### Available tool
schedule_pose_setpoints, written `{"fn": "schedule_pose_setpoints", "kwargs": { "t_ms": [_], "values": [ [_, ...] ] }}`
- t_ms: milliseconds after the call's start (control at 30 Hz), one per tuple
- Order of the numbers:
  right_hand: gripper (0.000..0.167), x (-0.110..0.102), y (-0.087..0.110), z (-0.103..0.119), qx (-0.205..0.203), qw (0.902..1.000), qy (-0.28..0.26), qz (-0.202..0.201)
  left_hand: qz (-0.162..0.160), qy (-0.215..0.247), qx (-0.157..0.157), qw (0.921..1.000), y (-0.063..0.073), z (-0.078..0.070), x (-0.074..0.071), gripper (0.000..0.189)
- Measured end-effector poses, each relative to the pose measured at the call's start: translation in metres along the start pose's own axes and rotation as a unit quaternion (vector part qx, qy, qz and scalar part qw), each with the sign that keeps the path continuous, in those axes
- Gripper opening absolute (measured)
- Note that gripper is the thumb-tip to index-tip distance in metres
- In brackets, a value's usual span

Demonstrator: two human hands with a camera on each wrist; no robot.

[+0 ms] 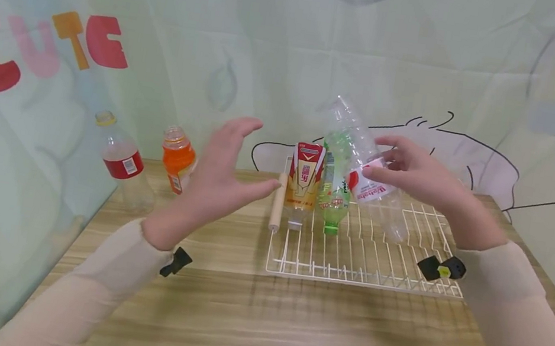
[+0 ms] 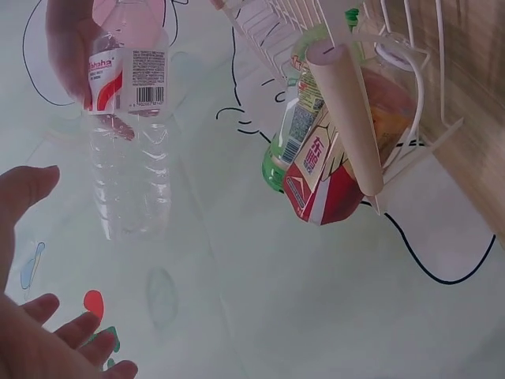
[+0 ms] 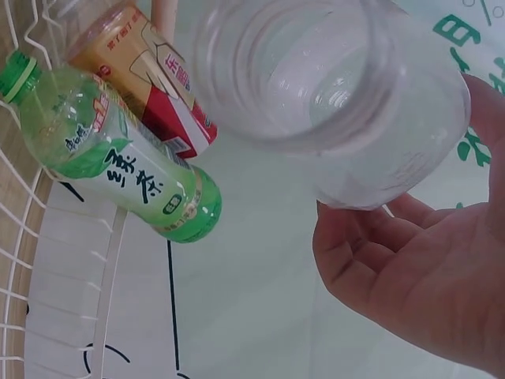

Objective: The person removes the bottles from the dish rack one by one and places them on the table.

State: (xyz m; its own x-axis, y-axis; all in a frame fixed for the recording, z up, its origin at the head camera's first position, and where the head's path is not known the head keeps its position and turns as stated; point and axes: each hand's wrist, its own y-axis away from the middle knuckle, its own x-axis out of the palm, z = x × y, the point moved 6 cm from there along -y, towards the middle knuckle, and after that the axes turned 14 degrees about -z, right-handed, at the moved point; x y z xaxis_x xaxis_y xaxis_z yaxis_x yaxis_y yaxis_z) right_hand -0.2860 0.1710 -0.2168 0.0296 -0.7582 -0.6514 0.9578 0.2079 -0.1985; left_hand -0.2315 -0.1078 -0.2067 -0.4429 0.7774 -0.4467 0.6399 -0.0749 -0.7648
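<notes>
My right hand [image 1: 420, 173] grips an empty clear plastic bottle [image 1: 374, 181] round its white-and-red label. The bottle tilts over the white wire rack [image 1: 363, 285], its neck pointing down and its base up toward the curtain. In the right wrist view its open mouth [image 3: 292, 71] faces the camera. My left hand [image 1: 219, 167] hovers left of the rack, thumb and fingers spread wide around nothing. Side by side in the rack, neck down, lie a red-and-gold bottle [image 1: 305, 174] and a green tea bottle [image 1: 334, 199].
A pale wooden rod [image 1: 278, 203] runs along the rack's left side. Further left on the wooden table [image 1: 213, 313] stand a bottle with a red label [image 1: 123, 162] and an orange bottle [image 1: 177, 152], partly behind my left hand. A printed curtain [image 1: 272, 64] hangs behind.
</notes>
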Motion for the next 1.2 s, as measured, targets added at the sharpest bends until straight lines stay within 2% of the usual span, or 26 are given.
{"fn": "schedule_pose_setpoints", "kwargs": {
  "t_ms": [233, 367, 633, 833, 1000, 1200],
  "values": [
    [0.069, 0.011, 0.004, 0.008, -0.009, 0.9995, 0.000, 0.029, 0.030, -0.007, 0.034, 0.9990, 0.002, -0.012, 0.010, 0.081],
    [0.067, 0.018, 0.009, 0.015, -0.020, 0.9988, 0.014, 0.043, 0.036, -0.019, 0.071, 0.9967, 0.003, -0.018, 0.015, 0.080],
    [0.068, 0.028, 0.017, 0.023, -0.038, 0.9966, 0.038, 0.063, 0.038, -0.045, 0.154, 0.9864, 0.006, -0.031, 0.019, 0.077],
    [0.066, 0.037, 0.018, 0.025, -0.061, 0.9940, 0.024, 0.087, 0.045, -0.042, 0.204, 0.9770, 0.010, -0.038, 0.024, 0.073],
    [0.064, 0.044, 0.019, 0.024, -0.068, 0.9919, 0.025, 0.104, 0.051, -0.048, 0.231, 0.9704, 0.016, -0.040, 0.030, 0.072],
    [0.064, 0.052, 0.021, 0.025, -0.076, 0.9879, 0.026, 0.133, 0.063, -0.058, 0.247, 0.9652, 0.020, -0.041, 0.036, 0.071]
  ]
}}
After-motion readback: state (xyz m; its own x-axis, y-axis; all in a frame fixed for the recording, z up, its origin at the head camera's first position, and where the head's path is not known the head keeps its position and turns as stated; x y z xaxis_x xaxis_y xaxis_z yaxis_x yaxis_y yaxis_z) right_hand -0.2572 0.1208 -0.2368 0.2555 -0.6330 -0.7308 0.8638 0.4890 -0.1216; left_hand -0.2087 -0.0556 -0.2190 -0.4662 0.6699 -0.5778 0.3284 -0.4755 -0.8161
